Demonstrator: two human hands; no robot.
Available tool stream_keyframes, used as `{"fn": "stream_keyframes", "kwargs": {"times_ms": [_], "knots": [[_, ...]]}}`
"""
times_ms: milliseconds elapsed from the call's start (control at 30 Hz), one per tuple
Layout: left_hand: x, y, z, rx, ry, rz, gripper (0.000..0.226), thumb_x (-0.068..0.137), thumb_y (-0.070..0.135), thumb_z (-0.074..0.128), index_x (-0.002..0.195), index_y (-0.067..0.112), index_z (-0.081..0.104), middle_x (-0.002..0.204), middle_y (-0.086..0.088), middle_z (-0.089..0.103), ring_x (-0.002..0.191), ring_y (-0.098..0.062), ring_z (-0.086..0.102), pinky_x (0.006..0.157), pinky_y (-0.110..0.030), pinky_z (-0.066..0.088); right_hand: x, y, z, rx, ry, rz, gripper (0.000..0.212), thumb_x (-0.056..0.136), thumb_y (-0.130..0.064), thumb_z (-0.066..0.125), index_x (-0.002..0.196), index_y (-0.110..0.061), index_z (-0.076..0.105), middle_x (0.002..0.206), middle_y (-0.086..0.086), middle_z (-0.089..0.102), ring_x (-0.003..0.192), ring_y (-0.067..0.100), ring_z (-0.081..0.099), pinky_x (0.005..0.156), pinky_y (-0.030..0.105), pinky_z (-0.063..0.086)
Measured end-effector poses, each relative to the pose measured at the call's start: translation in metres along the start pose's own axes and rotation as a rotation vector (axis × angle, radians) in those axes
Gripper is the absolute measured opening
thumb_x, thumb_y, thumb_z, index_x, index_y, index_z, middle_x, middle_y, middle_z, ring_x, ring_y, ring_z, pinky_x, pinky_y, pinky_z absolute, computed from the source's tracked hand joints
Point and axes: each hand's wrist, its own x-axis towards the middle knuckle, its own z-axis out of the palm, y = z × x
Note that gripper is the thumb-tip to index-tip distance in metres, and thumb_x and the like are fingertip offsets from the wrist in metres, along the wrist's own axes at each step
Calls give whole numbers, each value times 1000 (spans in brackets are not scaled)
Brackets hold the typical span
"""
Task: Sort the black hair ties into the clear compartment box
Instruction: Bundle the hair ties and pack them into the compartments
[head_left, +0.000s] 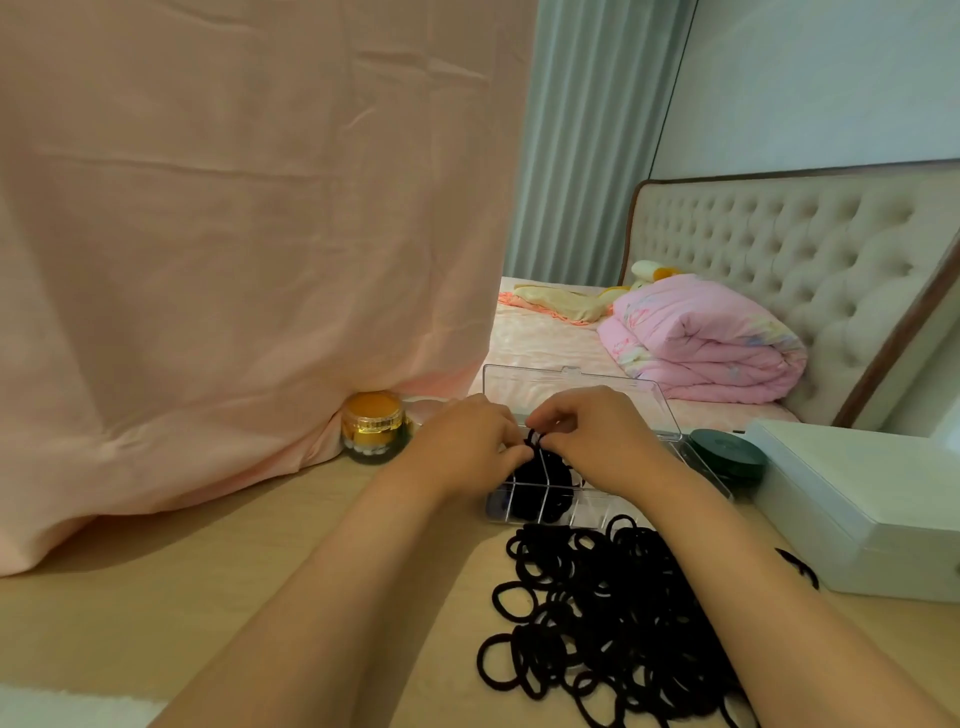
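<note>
A clear compartment box (597, 512) lies on the wooden table with its lid (571, 387) standing open behind it. Its left compartments hold packed black hair ties (540, 480). My left hand (467, 441) and my right hand (597, 431) meet above the box, both pinching one black hair tie (535, 440) between their fingertips. A big loose pile of black hair ties (602, 618) lies on the table in front of the box, partly under my right forearm.
A yellow-lidded jar (373, 427) stands left of the box against a hanging pink cloth (234, 234). A dark green round tin (727, 454) and a white box (872, 499) sit to the right. One stray hair tie (800, 566) lies by the white box. A bed lies beyond.
</note>
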Motion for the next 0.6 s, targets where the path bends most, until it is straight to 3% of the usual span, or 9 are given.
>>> {"fn": "stream_keyframes", "kwargs": {"times_ms": [67, 167, 300, 467, 600], "knots": [[-1, 1, -3, 9, -21, 7, 29, 100, 35, 52, 114, 26, 76, 121, 9, 67, 108, -14, 51, 90, -32, 41, 1, 2, 2, 35, -1, -4, 24, 87, -7, 71, 99, -26, 79, 84, -13, 72, 78, -9, 61, 63, -2, 41], [-2, -4, -9, -184, -3, -90, 21, 94, 27, 62, 108, 32, 77, 108, 12, 72, 95, -6, 62, 85, -30, 52, 5, 2, 6, 23, -4, -18, 27, 86, -6, 70, 101, -26, 79, 89, -11, 74, 81, -6, 64, 66, -1, 41], [0, -17, -13, -344, 66, -123, 17, 86, 20, 74, 98, 31, 76, 93, 18, 72, 86, 3, 67, 85, -32, 59, 12, -4, 6, -40, -14, -68, 27, 85, -7, 72, 102, -27, 79, 98, -8, 74, 84, 5, 68, 74, 15, 49], [0, -20, -6, -352, 99, -113, 18, 85, 21, 78, 101, 28, 77, 92, 15, 74, 85, 4, 65, 78, -23, 53, 19, -12, 4, -231, -161, -117, 28, 92, -10, 62, 107, -26, 79, 106, -4, 76, 99, 15, 66, 91, 30, 52], [-1, -20, -3, -290, 138, -115, 14, 86, 32, 75, 100, 31, 79, 97, 13, 71, 91, -2, 59, 75, -22, 43, 18, -11, 2, -366, -294, -135, 32, 91, -15, 51, 103, -27, 78, 109, -2, 71, 106, 17, 51, 93, 30, 39]]}}
